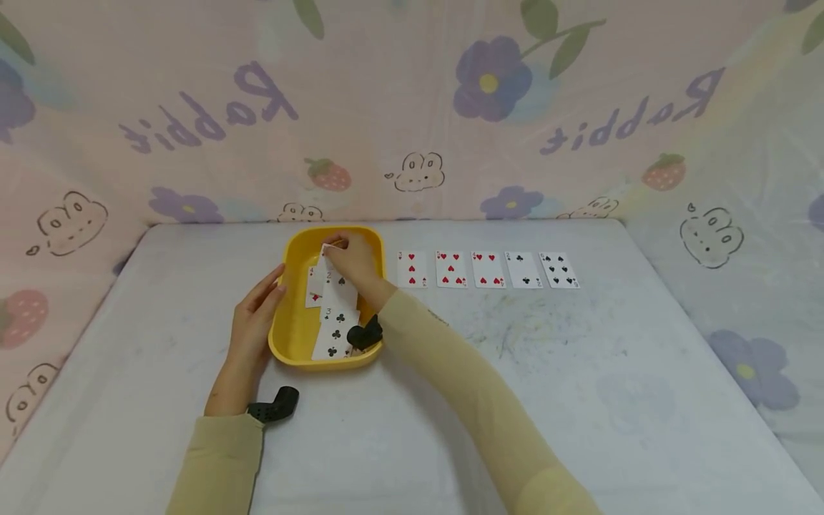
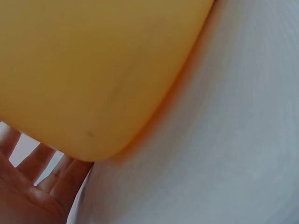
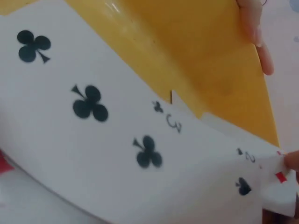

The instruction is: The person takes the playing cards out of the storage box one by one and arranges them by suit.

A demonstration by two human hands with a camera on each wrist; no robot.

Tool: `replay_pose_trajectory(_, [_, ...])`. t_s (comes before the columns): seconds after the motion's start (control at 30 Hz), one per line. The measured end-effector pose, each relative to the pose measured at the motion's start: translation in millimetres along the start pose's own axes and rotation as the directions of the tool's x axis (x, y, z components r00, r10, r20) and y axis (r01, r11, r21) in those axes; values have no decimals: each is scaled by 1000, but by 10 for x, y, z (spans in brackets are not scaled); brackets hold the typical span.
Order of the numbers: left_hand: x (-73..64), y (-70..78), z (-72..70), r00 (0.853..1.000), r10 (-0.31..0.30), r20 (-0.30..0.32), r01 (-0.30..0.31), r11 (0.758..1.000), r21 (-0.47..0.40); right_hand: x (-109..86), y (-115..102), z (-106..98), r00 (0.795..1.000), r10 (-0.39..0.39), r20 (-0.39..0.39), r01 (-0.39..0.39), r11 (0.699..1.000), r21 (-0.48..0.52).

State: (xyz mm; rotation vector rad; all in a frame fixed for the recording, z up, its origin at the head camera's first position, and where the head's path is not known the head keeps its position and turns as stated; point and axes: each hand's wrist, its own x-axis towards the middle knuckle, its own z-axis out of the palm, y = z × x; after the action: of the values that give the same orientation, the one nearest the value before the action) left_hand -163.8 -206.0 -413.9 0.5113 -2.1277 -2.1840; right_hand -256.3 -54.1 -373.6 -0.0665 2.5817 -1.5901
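A yellow plastic tray (image 1: pixel 278 346) stands left of centre on the table, with several playing cards overlapping inside. Its left side is touched by my left hand (image 1: pixel 252 322), whose extended fingers (image 2: pixel 72 179) lie against the outer wall in the left wrist view. Over the tray's far end, my right hand (image 1: pixel 356 263) pinches a playing card (image 3: pixel 275 186) with red diamonds, its number unclear. Nearer me lie a two of spades (image 1: pixel 337 292) and a three of clubs (image 1: pixel 335 335). Partly covered at left is a four card (image 1: pixel 312 292) with a red diamond.
Right of the tray, a spaced row of face-up cards runs along the table's back: three of hearts (image 1: pixel 412 270), two more heart cards, a two of clubs (image 1: pixel 523 270) and a spade card (image 1: pixel 560 270). Patterned cloth (image 1: pixel 412 107) walls the back and sides.
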Motion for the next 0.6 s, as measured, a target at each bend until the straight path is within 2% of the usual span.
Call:
replay_pose_trajectory(0.17, [1, -3, 3, 1000, -13, -5, 13, 1000, -2, 28, -12, -92, 992, -68, -102, 80, 990, 113])
replay_pose_trajectory(0.33, [3, 17, -10, 1000, -15, -13, 16, 1000, 3, 44, -42, -246, 979, -95, -179, 133, 969, 210])
replay_pose_trajectory(0.5, [-8, 30, -21, 999, -34, -12, 34, 999, -16, 48, -36, -415, 968, -60, -244, 127, 955, 269])
replay_pose_trajectory(0.6, [-9, 26, -14, 999, -40, -7, 40, 999, -8, 45, 4, -517, 970, -28, -241, 100, 950, 295])
